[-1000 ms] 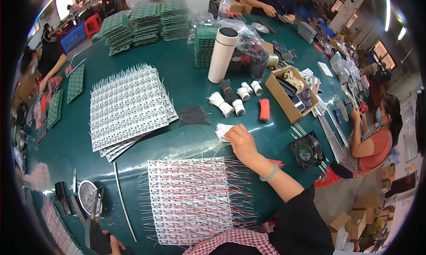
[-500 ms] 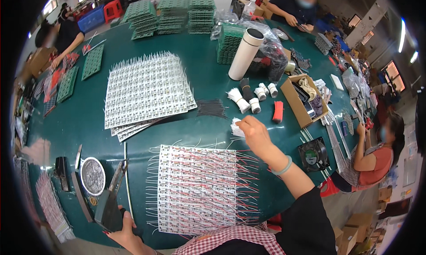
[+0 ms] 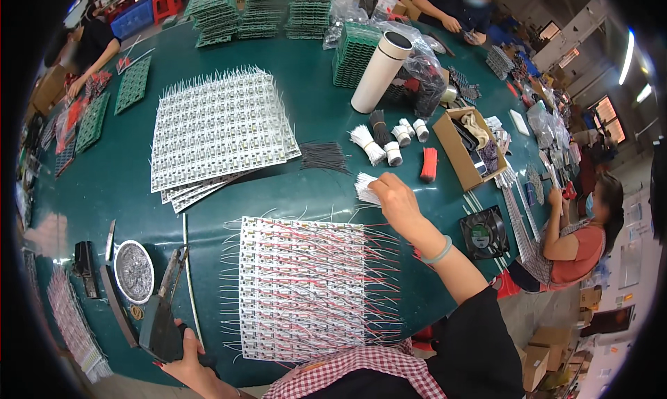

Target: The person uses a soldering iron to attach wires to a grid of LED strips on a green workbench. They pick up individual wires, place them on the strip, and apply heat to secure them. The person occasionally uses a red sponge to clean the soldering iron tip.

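Observation:
My left hand (image 3: 186, 361) is wrapped round the dark handle of a soldering gun (image 3: 158, 329), whose metal end points away from me. My right hand (image 3: 397, 199) is closed, its fingertips pinching at a small pile of short white wires (image 3: 366, 188); how many wires it grips is hidden. In front of me lies a white circuit board panel (image 3: 302, 288) with rows of red and white wires across it, their ends sticking out on both sides. Beyond the pile, black wires (image 3: 325, 156) lie loose beside a stack of white panels (image 3: 215, 131).
A round bowl (image 3: 134, 270) of silvery bits stands left. Bundled wires (image 3: 367, 143), a red bundle (image 3: 429, 164), a white flask (image 3: 381, 72), an open carton (image 3: 455, 156) and a black fan (image 3: 485, 232) lie right. Green panels (image 3: 260, 13) are stacked behind. Co-workers sit around the table.
The whole view has shifted slightly, so things appear farther left and higher. My right hand remains at the white wires, and my left hand keeps hold of the soldering gun.

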The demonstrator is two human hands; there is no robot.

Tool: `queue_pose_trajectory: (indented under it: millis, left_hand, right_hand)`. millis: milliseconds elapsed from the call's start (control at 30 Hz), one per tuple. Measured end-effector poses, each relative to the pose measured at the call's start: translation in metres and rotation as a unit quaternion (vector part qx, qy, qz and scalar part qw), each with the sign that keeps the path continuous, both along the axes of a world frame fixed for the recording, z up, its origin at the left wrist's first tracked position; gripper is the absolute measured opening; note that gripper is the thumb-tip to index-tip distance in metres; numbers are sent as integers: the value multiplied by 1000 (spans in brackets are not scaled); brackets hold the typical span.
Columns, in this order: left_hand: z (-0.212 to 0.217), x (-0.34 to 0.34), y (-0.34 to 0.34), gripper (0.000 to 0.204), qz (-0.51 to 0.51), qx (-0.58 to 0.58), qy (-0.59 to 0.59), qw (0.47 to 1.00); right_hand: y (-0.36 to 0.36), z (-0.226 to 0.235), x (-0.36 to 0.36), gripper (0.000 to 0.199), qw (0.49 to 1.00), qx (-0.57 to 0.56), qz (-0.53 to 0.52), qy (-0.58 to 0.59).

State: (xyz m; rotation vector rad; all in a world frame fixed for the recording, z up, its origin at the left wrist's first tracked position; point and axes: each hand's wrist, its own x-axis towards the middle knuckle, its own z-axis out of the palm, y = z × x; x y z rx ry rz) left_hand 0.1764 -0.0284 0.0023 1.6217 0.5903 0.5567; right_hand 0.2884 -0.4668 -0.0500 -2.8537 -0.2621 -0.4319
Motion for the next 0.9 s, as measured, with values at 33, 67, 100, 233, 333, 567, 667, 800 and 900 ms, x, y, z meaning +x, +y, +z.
queue_pose_trajectory:
  millis: [33,67,100,233,333,567,667,800,900]
  left_hand:
    - [-1,-1,1,42,0,1,-4,1000]
    - [-2,-1,4,43,-4,-8,0,1000]
    - [-3,-2,7,44,-8,-17,5,1000]
    - [0,-1,7,45,-20,-31,1,999]
    - [6,3,1,45,-47,-32,-18,998]
    - [6,2,-3,50,-34,-71,-20,997]
    - [5,1,0,51,-43,-73,-25,996]
    - [6,0,1,52,-34,-78,-40,996]
    - [7,0,0,52,-30,-84,-45,995]
  right_hand:
    - [0,1,1,26,1000,0,3,3]
    - [0,4,2,26,1000,-2,5,5]
    - [1,7,4,24,1000,-4,21,2]
    - [22,31,15,20,994,-52,92,23]
    - [40,47,30,15,975,-131,173,44]
    - [82,48,66,10,920,-270,267,93]
    - [92,50,72,9,908,-300,271,107]
    - [105,54,76,10,889,-344,263,147]
    - [118,44,74,11,861,-409,252,168]
